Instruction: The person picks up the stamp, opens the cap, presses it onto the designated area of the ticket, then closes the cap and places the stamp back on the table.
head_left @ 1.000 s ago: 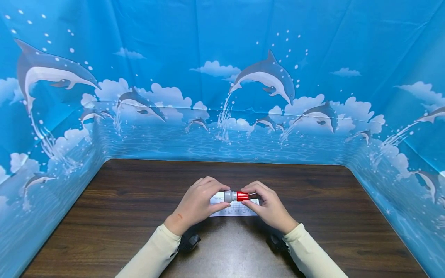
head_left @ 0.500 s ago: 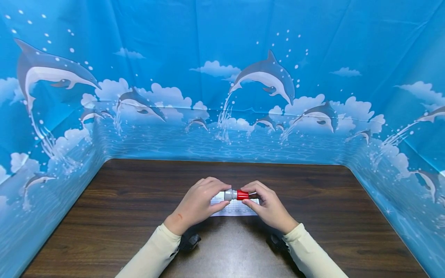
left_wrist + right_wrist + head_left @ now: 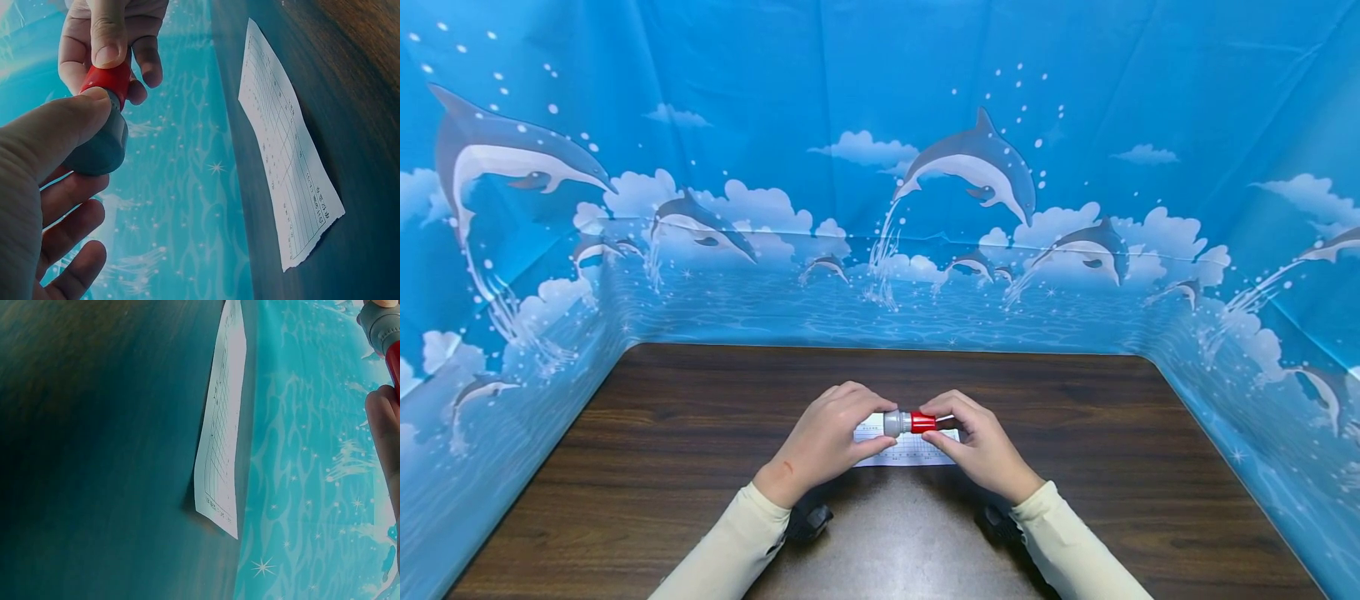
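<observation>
Between the two hands, a small two-part cylinder lies level in the head view, with a wider grey part on the left and a narrower glossy red part on the right. My left hand pinches the grey part between thumb and forefinger; its other fingers are spread below in the left wrist view. Thumb and fingers of my right hand grip the red part. The left wrist view shows the grey part rounded and the red part joined to it at a narrow neck.
A white paper slip printed with a grid lies on the dark wood table beneath the hands. Its corner looks torn in the left wrist view. A blue dolphin-print curtain encloses the table's back and sides.
</observation>
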Demonstrator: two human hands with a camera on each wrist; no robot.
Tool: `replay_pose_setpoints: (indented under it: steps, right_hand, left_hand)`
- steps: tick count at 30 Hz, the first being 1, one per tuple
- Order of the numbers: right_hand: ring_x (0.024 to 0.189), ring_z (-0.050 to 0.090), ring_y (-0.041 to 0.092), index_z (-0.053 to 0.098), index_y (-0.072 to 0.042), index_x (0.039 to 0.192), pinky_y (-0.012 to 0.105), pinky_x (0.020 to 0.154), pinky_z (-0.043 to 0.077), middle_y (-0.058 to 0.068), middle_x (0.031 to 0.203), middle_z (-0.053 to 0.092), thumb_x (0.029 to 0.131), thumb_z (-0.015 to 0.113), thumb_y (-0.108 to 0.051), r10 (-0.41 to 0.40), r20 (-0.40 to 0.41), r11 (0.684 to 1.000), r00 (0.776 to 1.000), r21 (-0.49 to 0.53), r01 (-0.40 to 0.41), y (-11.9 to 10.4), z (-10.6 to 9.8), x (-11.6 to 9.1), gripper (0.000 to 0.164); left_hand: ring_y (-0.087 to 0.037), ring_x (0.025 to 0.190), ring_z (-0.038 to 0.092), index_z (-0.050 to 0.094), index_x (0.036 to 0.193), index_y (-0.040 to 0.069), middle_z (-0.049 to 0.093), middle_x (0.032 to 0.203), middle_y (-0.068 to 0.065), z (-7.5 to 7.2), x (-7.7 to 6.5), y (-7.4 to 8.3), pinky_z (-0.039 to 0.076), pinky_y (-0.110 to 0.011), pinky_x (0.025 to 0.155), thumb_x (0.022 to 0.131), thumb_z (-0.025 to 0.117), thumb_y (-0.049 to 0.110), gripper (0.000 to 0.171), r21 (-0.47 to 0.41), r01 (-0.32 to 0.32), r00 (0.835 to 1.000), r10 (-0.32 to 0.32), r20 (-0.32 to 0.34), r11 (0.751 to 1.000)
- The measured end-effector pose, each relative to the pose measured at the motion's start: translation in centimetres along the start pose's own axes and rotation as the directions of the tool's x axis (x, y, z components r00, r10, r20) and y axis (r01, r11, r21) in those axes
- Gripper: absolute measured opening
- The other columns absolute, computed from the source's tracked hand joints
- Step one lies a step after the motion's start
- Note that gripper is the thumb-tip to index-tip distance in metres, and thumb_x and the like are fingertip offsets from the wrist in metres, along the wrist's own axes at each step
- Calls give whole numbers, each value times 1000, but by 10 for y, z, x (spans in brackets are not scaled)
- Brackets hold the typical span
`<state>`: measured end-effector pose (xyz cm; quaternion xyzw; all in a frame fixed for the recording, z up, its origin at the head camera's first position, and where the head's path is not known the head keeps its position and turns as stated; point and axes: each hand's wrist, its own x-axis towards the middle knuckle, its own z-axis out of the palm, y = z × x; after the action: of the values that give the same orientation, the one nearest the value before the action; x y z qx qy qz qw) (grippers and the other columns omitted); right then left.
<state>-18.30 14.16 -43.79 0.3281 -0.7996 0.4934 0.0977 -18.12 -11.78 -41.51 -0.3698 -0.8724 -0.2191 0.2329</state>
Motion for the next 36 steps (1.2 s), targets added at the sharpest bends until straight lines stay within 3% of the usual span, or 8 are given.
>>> replay_pose_setpoints:
  steps: [16,36]
  right_hand:
    - [100,67,14,72,-16,118,34,88,61,-4,115,68,86,81,4,0,5,1000,1000,2,0,1,1,0,39]
    - [100,67,13,70,-19,119,35,86,61,-6,116,68,90,80,-4,2,17,1000,1000,-22,-2,1,0,0,34]
  left_hand:
    - [-11,102,64,75,121,16,75,109,6,0,1,1,57,-33,90,84,88,32,42,-9,-2,1000,2,9,1000]
    - [-11,108,66,71,130,15,74,118,5,-2,-1,0,56,-37,97,90,83,31,45,-16,2,999,-1,53,1000]
